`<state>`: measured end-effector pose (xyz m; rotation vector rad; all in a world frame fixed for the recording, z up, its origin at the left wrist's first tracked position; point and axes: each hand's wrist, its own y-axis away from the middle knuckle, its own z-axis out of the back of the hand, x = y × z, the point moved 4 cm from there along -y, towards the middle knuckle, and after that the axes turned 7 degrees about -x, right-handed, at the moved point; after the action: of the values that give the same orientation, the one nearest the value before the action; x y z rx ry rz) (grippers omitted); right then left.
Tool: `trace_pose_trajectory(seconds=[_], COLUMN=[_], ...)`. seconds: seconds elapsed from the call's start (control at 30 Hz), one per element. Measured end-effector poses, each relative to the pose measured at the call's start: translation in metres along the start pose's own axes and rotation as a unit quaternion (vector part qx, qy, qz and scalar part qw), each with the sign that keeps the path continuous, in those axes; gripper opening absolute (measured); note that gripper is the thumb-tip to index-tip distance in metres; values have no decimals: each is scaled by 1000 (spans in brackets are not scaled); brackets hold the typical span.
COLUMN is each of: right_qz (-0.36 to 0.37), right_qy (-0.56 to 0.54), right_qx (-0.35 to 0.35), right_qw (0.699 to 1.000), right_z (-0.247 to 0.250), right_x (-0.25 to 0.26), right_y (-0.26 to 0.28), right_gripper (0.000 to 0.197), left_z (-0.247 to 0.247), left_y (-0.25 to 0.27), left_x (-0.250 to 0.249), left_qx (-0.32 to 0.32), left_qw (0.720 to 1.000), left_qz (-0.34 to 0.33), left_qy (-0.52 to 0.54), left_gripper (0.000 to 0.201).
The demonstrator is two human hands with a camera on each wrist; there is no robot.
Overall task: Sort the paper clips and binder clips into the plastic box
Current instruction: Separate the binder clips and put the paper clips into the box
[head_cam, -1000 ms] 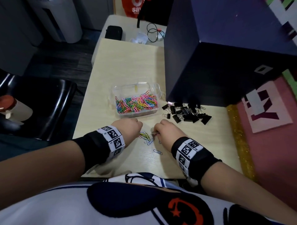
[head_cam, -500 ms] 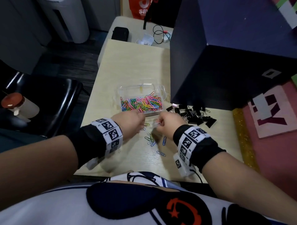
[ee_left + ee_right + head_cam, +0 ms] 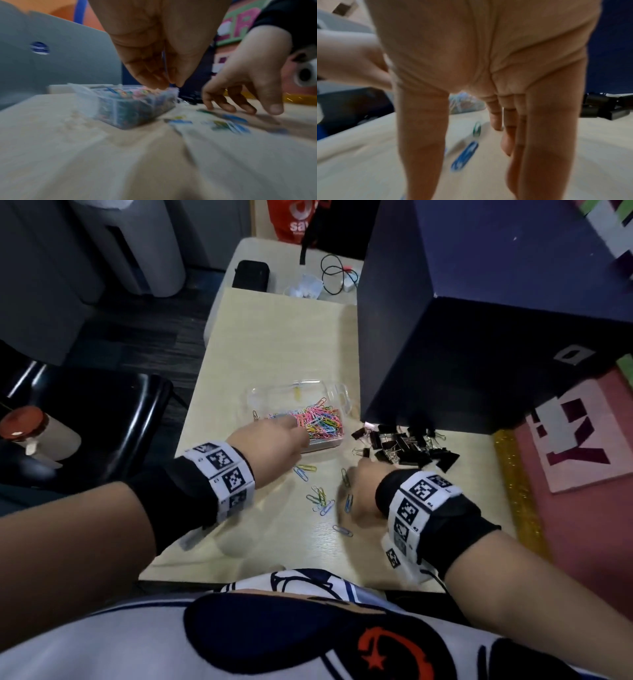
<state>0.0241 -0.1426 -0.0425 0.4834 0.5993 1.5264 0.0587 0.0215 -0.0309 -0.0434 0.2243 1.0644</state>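
Observation:
A clear plastic box on the pale table holds a heap of coloured paper clips. My left hand hovers over the box's near side. In the left wrist view its fingertips are bunched together just above the box, and it seems to pinch paper clips. My right hand is spread with straight fingers touching the table among loose paper clips, beside a blue clip and a green one. A pile of black binder clips lies right of the box.
A tall dark blue box stands right behind the binder clips. One paper clip lies left of the plastic box. A black chair is off the table's left edge, and a pink foam mat lies to the right.
My left hand has left the loose clips and moved forward to above the box. My right hand stays by the loose clips, its fingers now spread on the table.

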Motion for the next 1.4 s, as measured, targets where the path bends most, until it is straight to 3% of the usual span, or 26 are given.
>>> trace_pose_trajectory(seconds=[0.13,0.4,0.57,0.73,0.83,1.0,1.17,1.27,1.33,1.4], right_qz=[-28,7,36,132,135,110,88,81,85,84], right_qy=[-61,-170,-176,-126,-127,-150,-178,-274,-318,-305], right_qx=[1,-91,-119,-154,-153,-161,-166,-225,-278,-301], right_qw=[998,981,977,971,971,969,966,932,902,899], right_z=[-31,-24,-26,-27,-28,-18,4,27,43,54], right_x=[6,13,23,42,39,25,18,22,24,24], right_y=[3,-8,-10,-10,-14,-21,-22,-23,-22,-22], right_gripper=[76,66,75,34,31,26,12,6,11,23], left_z=[-37,-46,-50,-51,-49,-34,0,17,23,24], left_y=[1,3,5,6,8,8,0,-10,-16,-19], left_x=[-14,-16,-14,-16,-11,-6,7,21,28,31], left_qx=[88,128,141,142,142,95,-31,-74,-78,-77], left_qw=[992,982,981,980,982,993,999,996,995,994], left_qz=[-46,-52,-28,-34,-23,5,28,51,63,73], left_qy=[-80,-129,-129,-135,-123,-71,-4,20,14,6], left_gripper=[35,21,20,17,18,24,27,27,29,33])
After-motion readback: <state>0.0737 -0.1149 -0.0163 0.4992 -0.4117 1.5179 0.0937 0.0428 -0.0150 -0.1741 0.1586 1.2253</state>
